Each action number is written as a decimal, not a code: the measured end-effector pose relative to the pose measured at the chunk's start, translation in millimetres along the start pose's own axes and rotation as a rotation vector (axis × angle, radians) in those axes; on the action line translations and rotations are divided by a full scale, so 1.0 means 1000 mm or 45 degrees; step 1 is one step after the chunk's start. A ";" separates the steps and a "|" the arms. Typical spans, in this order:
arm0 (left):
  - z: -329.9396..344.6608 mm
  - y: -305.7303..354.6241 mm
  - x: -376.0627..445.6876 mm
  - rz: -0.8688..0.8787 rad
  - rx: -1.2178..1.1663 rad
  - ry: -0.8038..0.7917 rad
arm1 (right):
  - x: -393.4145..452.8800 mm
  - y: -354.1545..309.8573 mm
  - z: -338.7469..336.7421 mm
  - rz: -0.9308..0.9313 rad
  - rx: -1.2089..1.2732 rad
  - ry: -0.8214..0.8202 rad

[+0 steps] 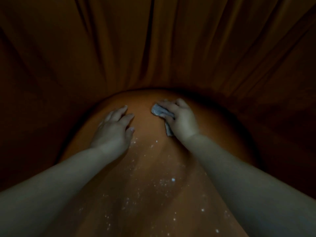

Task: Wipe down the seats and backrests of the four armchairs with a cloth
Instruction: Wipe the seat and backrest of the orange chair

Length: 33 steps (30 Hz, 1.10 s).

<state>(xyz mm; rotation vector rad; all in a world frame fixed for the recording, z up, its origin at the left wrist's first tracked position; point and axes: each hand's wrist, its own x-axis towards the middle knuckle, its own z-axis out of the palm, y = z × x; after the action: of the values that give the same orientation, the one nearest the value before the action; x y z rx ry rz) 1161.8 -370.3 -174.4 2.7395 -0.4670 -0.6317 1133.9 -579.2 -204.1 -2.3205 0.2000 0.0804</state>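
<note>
An orange armchair seat [150,161] fills the lower middle of the dim head view. Its pleated orange backrest [153,48] rises behind and curves round both sides. My right hand [181,118] grips a crumpled grey cloth [159,111] and presses it onto the seat near the back edge. My left hand [114,129] rests flat on the seat to the left of the cloth, fingers spread and straight. White specks [164,182] are scattered over the seat between my forearms and toward the front.
The backrest's dark folds close in on the left [34,100] and right [282,108] of the seat. Light is low, and the corners are nearly black.
</note>
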 end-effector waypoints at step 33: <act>-0.002 -0.081 -0.059 -0.018 -0.087 -0.053 | -0.054 -0.050 0.061 -0.326 -0.235 -0.135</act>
<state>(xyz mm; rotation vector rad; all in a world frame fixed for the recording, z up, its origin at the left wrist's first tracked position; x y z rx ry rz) 1132.2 -274.6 -178.9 2.6720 -0.4284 -0.6968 1089.7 -494.8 -203.7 -2.4973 -0.1652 0.0957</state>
